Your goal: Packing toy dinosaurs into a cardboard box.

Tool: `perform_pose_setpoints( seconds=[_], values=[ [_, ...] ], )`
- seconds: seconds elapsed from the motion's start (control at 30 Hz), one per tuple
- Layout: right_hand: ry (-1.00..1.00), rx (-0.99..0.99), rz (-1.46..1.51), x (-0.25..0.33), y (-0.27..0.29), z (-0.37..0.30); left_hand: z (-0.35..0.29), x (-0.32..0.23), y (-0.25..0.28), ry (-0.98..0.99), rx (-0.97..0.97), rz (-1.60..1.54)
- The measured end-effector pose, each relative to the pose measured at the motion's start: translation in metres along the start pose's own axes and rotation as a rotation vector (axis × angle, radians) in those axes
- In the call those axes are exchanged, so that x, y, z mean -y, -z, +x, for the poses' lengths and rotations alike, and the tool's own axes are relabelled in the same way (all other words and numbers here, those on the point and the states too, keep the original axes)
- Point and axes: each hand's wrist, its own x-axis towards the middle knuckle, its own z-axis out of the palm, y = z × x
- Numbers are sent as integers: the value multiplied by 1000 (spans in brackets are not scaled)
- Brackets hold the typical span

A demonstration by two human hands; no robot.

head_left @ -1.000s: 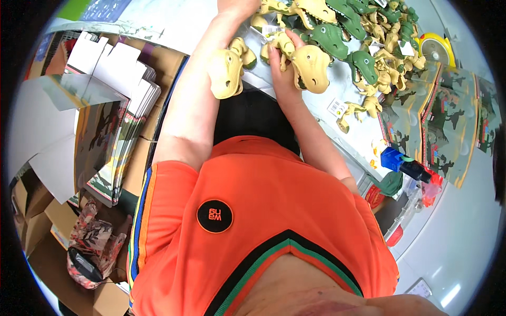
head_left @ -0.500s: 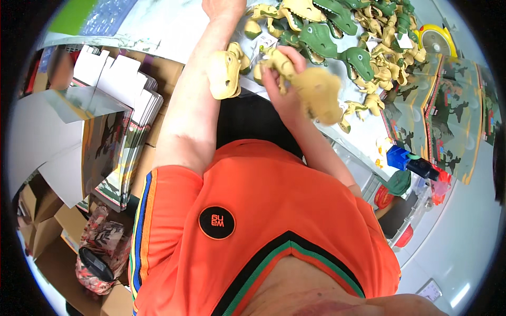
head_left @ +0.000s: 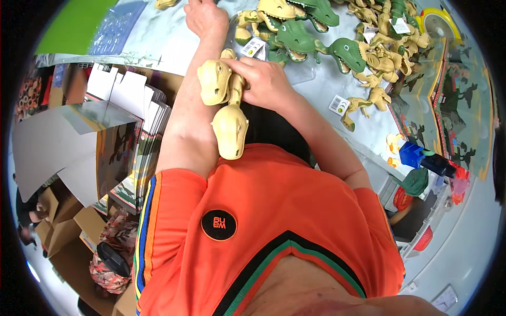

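Note:
My right hand [head_left: 268, 84] is closed on a tan dinosaur toy [head_left: 230, 131], its fingers at the toy's narrow body. The big head of that toy points toward my chest. Against my left forearm is a second tan dinosaur toy [head_left: 214, 82], touching the first one. My right fingertips also reach close to it, and I cannot tell whether they grip it too. At the far edge of the picture, my left hand [head_left: 207, 20] rests over the white table [head_left: 158, 39]. Its fingers are partly cut off, so its grip does not show.
Green dinosaur toys [head_left: 348, 55] and tan ones pile up at the far right. A tagged tan toy [head_left: 363, 108] lies nearer. Printed card sheets [head_left: 453, 105] stand on the right. Folded cartons [head_left: 132, 110] stack at left, above open cardboard boxes [head_left: 68, 231].
My right hand has swung left with its tan dinosaur toy and brought it beside the one at my left forearm. The view has shifted slightly.

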Motion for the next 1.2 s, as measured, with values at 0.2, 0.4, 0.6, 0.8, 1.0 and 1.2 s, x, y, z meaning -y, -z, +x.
perform_pose_setpoints(
  seconds=[0.2, 0.4, 0.6, 0.8, 1.0, 1.2],
  values=[
    [9, -119, 153, -8, -11, -3, 1, 55, 53, -3, 332, -184],
    [-19, -84, 272, -23, 0, 6, -47, 40, 151, 175, 1057, -1002],
    [27, -267, 336, -19, -2, -8, -55, 42, 127, -319, 781, -914],
    [-25, -428, 57, -12, 34, -89, -62, 40, 121, -364, 821, -733],
    [-220, -484, 192, -12, 23, -121, -38, 23, 128, -483, 958, -516],
    [-205, -387, 153, -18, 18, -109, -31, 12, 130, -647, 1010, -345]
  ],
)
